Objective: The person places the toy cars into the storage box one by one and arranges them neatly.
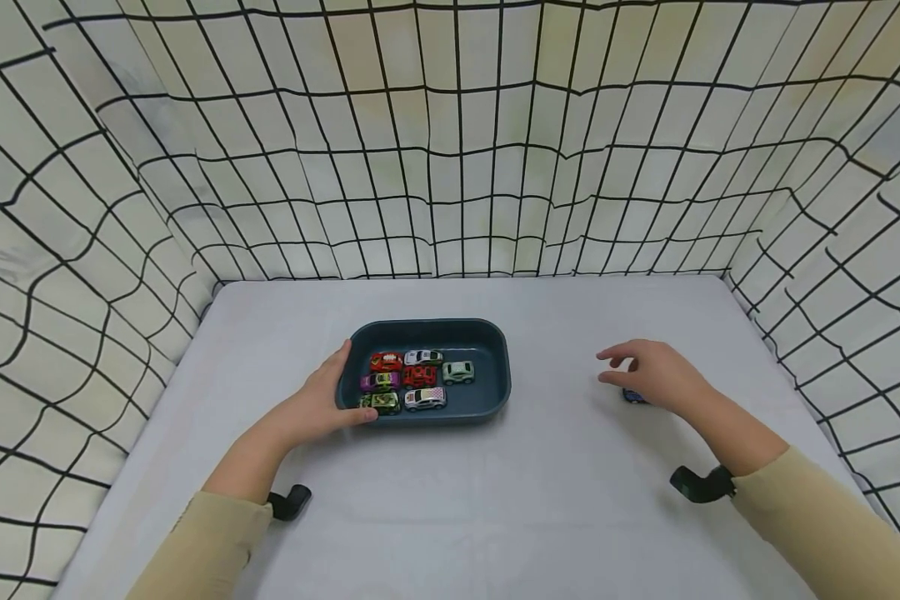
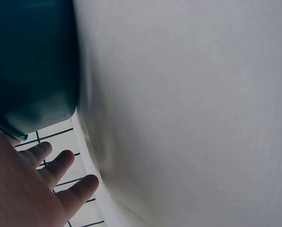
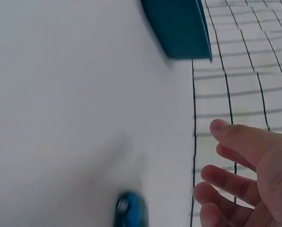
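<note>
A dark teal tray point(image 1: 487, 408) lies on the white table with several toy cars inside. My left hand point(image 1: 315, 408) spans its left end, thumb over the front rim by a green toy car point(image 1: 382, 403). In the left wrist view the other fingers look spread and fairly straight beside the tray's wall. Out to the right, my right hand point(image 1: 652, 375) hovers over a blue toy car point(image 1: 633, 397), which it partly hides. The right wrist view shows that hand's fingers loosely bent around nothing, with the car apart from them on the table.
Also in the tray are a purple car point(image 1: 379, 382), red cars point(image 1: 420, 377), white cars point(image 1: 424, 398) and a pale green car point(image 1: 458, 372). Black netting point(image 1: 457, 153) over pale cloth walls the table's back and sides. Dark wrist mounts point(image 1: 702, 484) sit at both sleeves.
</note>
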A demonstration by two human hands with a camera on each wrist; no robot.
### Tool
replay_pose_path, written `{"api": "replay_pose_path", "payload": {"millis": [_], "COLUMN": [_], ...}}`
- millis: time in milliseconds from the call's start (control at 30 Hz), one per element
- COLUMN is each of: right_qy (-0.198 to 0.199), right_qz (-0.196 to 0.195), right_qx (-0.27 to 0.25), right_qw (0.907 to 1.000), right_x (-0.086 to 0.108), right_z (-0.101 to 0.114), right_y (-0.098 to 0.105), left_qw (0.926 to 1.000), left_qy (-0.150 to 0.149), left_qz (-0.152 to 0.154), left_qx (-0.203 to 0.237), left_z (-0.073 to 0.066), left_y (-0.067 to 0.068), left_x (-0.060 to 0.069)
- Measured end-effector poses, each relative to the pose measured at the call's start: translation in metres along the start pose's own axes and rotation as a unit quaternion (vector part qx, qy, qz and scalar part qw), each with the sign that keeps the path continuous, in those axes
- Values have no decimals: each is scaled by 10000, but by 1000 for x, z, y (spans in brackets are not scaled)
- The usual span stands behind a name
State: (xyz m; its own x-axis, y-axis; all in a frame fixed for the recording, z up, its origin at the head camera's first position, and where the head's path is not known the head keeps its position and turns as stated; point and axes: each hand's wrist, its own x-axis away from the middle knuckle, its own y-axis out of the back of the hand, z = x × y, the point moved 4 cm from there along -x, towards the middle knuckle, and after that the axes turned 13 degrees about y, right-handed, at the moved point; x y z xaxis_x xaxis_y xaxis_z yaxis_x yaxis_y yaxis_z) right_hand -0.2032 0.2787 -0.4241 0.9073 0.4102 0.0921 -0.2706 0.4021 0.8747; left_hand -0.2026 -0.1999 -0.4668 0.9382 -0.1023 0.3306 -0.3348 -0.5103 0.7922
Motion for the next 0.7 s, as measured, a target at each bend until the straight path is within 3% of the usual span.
{"api": "replay_pose_path", "payload": {"millis": [333,700], "right_qy": [-73,26], "right_qz": [-111,216], "right_qx": [-60,-392], "right_qw": [9999,9990], "right_x": [39,46], "right_z": [-55,-79], "right_y": [6,-3], "left_qw": [10000,10000], "left_qy": [29,-37], "left_qz": [13,-12], "left_qx": [-14,-41], "left_z": [0,0], "left_y": [-1,-1], "left_x": [-2,-1]}}
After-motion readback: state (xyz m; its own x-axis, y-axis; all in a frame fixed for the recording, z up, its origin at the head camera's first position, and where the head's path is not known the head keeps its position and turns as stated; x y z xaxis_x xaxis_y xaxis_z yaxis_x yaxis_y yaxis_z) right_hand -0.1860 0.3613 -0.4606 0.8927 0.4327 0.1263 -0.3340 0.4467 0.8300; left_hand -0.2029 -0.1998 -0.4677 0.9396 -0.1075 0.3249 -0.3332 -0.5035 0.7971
